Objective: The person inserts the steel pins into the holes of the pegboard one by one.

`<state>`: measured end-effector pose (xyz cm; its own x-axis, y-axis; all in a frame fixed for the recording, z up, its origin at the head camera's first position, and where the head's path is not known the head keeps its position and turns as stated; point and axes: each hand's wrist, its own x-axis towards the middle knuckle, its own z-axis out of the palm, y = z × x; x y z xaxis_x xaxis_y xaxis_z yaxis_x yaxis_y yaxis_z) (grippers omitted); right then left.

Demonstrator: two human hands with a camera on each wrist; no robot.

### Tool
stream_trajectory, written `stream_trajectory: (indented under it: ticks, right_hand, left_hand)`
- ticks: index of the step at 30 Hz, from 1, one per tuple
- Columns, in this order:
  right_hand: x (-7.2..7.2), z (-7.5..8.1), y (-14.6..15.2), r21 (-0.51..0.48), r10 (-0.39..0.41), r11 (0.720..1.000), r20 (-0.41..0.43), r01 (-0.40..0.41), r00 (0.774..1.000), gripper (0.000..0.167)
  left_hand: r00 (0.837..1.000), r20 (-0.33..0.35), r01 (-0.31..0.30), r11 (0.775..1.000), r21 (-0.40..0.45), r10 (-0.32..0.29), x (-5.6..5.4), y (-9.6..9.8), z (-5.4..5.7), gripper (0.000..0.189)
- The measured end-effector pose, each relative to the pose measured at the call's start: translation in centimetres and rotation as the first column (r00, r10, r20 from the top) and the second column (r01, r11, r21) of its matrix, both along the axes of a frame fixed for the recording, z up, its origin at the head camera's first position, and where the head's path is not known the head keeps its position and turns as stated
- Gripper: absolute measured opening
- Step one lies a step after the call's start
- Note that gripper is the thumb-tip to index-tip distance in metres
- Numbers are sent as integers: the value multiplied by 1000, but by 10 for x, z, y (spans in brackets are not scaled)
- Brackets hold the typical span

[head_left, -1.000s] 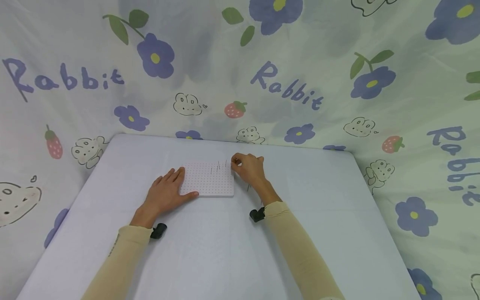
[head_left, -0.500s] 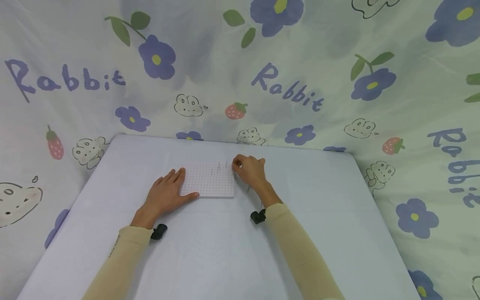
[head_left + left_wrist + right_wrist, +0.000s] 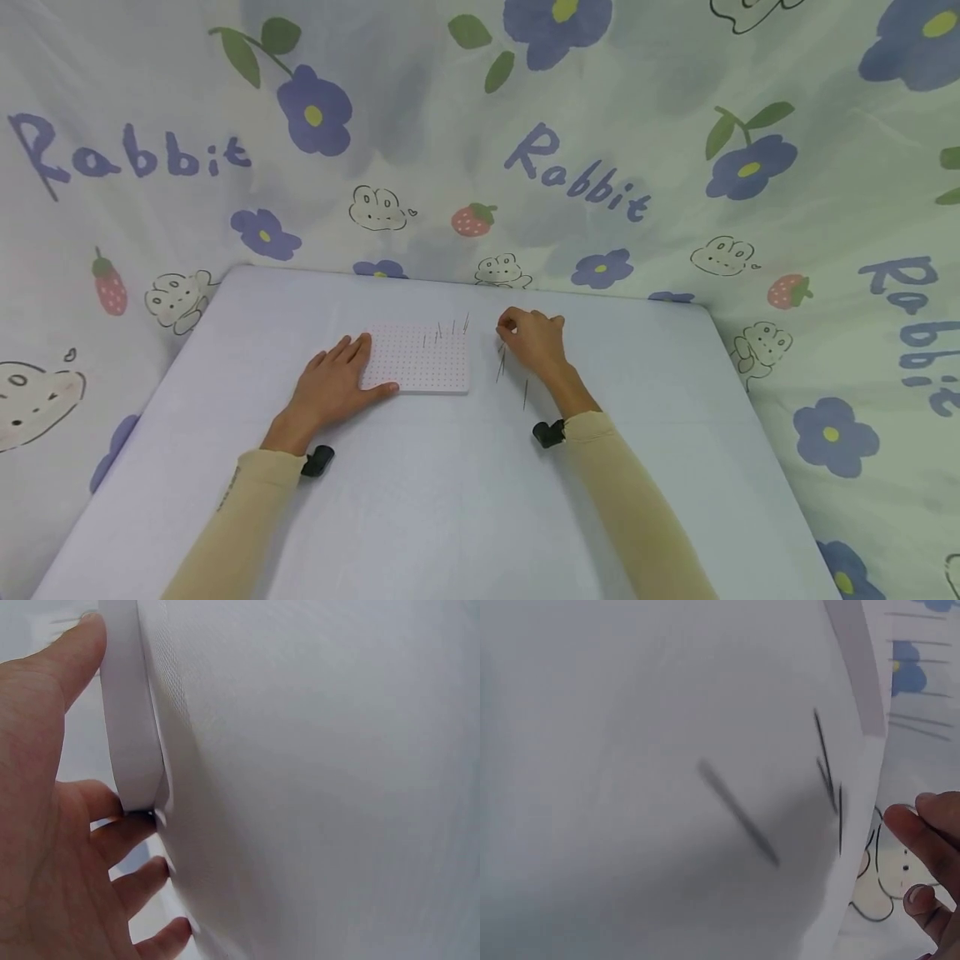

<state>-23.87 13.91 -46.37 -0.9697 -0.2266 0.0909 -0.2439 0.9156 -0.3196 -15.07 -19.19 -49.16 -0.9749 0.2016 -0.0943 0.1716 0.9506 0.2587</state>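
Beige sleeves (image 3: 637, 500) cross the near part of a white table (image 3: 420, 500), with a small black device (image 3: 317, 461) at each cuff. Beyond the right cuff one thin, dark stick (image 3: 739, 814) lies loose, its long axis running almost straight from near to far. A little farther off and to the left lies a small group of loose sticks (image 3: 824, 750), their far ends leaning slightly right; the fingertips of the right hand (image 3: 538, 340) are just beyond them. Its thumb and forefinger curl toward each other, tips close together, but I cannot tell whether anything is pinched there (the sticks are very fine). Left of this hand, a perforated white board (image 3: 408, 362) lies flat, long side running left to right. The left hand (image 3: 330, 385) rests at its left end, fingers straight and somewhat apart, thumb at the near edge. Toward the board's far right corner are several standing sticks (image 3: 453, 327), roughly upright, the rightmost tilting right at the top. Farthest away, a cloth backdrop (image 3: 435, 125) shows purple flowers, rabbits and strawberries.
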Motion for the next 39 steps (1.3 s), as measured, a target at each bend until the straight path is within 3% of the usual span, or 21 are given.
stream_trajectory:
  ticks: [12, 27, 39]
  right_hand:
    - [13, -4, 31, 10, 11, 1000, 34, -11, 999, 13]
    - [53, -12, 50, 85, 14, 996, 51, -18, 999, 19]
    - [71, -18, 47, 110, -7, 994, 61, 1, 998, 22]
  left_hand:
    - [1000, -15, 6, 1000, -3, -6, 1, -1, 0, 109]
    - [1000, 8, 9, 1000, 4, -9, -2, -3, -1, 110]
    - [1000, -5, 10, 1000, 7, -10, -1, -3, -3, 111]
